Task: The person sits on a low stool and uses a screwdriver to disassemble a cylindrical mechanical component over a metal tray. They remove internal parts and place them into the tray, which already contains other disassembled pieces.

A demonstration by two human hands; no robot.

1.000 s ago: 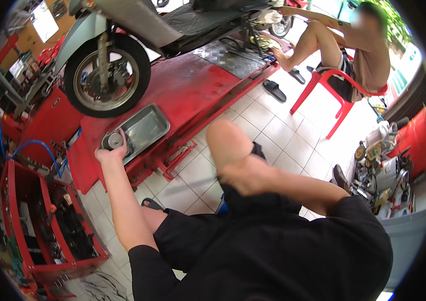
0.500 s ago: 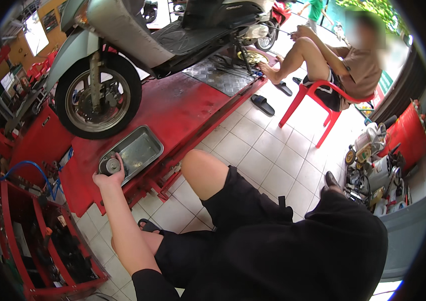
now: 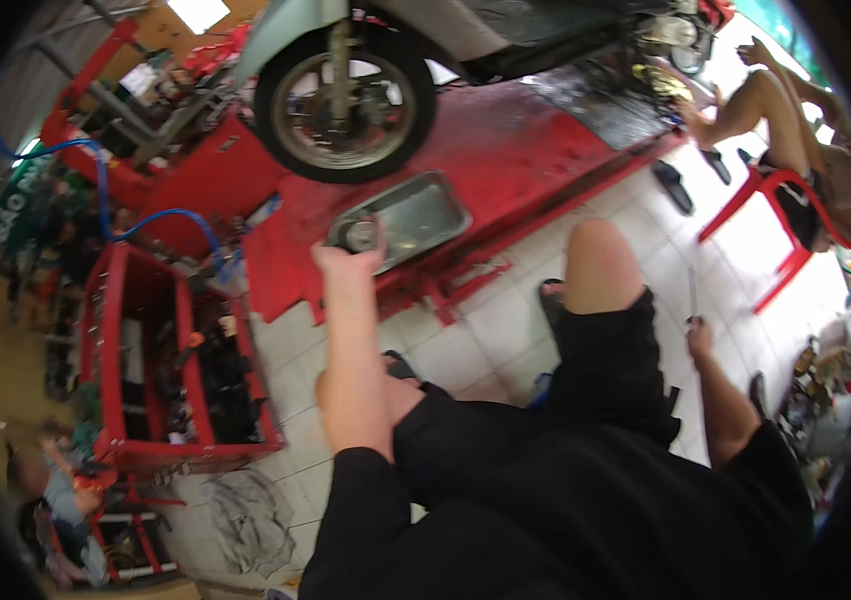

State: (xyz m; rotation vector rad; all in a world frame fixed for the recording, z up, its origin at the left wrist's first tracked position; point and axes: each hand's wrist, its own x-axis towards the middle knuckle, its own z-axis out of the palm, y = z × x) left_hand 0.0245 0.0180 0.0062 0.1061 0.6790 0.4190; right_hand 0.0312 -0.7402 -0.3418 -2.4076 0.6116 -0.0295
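Observation:
My left hand (image 3: 350, 258) is closed around a dark round metal part (image 3: 359, 236) with a lighter cap-like end. It is at the left end of a shallow rectangular metal tray (image 3: 453, 232), which lies on the red lift platform (image 3: 505, 150). My right hand (image 3: 701, 342), low over the tiles to the right of my knee, grips a long thin metal tool (image 3: 692, 292) pointing away from me. Blur hides the tool's exact kind. Beyond the tray stands a scooter's front wheel (image 3: 343, 110).
Left of the platform is a red shelved cart (image 3: 195, 370) with tools, a blue hose (image 3: 105, 190) arching behind it. A grey cloth (image 3: 250, 520) lies on the floor. At right, a person sits on a red chair (image 3: 780, 200) near black slippers (image 3: 672, 188). Clutter fills the right edge.
My view has swung left, so the platform, tray and scooter appear farther right. My right hand with the thin tool has come into view. My left hand still holds the round part at the tray.

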